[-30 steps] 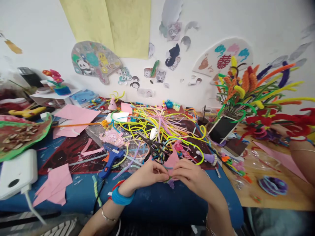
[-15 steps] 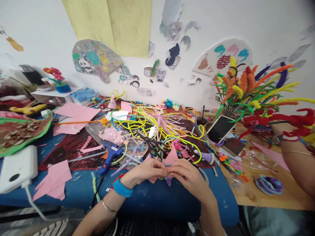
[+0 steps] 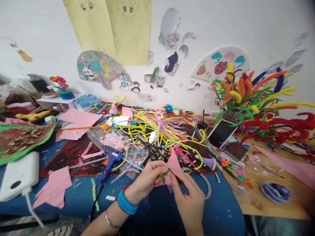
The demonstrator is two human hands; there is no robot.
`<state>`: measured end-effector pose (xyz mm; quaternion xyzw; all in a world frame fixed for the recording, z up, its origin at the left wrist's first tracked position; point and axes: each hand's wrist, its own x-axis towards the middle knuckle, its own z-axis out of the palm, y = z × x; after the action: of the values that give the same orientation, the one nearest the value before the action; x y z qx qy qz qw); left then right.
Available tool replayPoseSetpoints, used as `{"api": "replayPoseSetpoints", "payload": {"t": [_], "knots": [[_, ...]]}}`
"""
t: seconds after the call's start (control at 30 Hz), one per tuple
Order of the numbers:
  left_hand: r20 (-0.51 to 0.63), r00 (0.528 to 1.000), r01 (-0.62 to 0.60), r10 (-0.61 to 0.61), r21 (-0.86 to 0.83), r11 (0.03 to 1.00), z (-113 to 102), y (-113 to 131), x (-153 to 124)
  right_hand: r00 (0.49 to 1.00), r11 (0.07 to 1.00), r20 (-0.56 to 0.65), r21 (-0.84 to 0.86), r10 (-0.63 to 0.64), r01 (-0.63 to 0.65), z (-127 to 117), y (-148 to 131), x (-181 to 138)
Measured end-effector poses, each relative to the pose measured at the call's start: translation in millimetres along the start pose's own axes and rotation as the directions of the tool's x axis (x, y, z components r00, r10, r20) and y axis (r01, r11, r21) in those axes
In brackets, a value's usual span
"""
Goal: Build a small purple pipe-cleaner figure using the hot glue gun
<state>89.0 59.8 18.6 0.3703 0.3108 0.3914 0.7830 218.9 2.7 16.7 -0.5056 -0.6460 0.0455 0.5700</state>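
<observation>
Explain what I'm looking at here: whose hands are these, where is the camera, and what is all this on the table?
The camera sits on a person's head, looking down at their own bare hands. The left hand, with a blue wristband, and the right hand together pinch a small green pipe-cleaner piece above a blue table. Behind them lie black scissors, a blue glue gun, pink paper and a tangle of yellow pipe cleaners. A phone leans at right.
</observation>
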Motion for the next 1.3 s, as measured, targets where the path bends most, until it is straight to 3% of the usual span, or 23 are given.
{"api": "replayPoseSetpoints", "payload": {"t": [0.13,0.3,0.4,0.53,0.67,0.87,1.3], "knots": [[-0.091,0.993,-0.081,0.076,-0.055,0.995,6,-4,-5,0.997,0.997,-0.072,0.070,0.032,-0.027,11,-10,-3],[-0.229,0.962,-0.174,0.147,-0.105,0.979,13,-11,-12,0.990,0.999,-0.137,0.040,-0.027,0.032,19,-17,-4],[-0.248,0.954,-0.201,0.167,-0.120,0.972,12,-13,-14,0.991,0.999,-0.135,0.045,-0.024,0.030,17,-20,-3],[-0.144,0.967,-0.221,0.209,-0.075,0.972,0,-10,-16,0.999,0.994,-0.032,0.104,-0.031,0.034,7,-21,1],[-0.017,0.948,-0.319,0.319,0.019,0.948,-10,-3,-20,0.997,0.991,0.067,0.129,-0.032,0.023,-3,-20,6],[0.031,0.899,-0.438,0.437,0.110,0.892,-12,4,-25,0.999,0.990,0.029,0.137,-0.021,0.017,-3,-22,4],[0.089,0.912,-0.407,0.400,0.297,0.864,-15,-2,-34,0.962,0.974,0.160,0.084,-0.221,0.210,-13,-11,-2]]}}
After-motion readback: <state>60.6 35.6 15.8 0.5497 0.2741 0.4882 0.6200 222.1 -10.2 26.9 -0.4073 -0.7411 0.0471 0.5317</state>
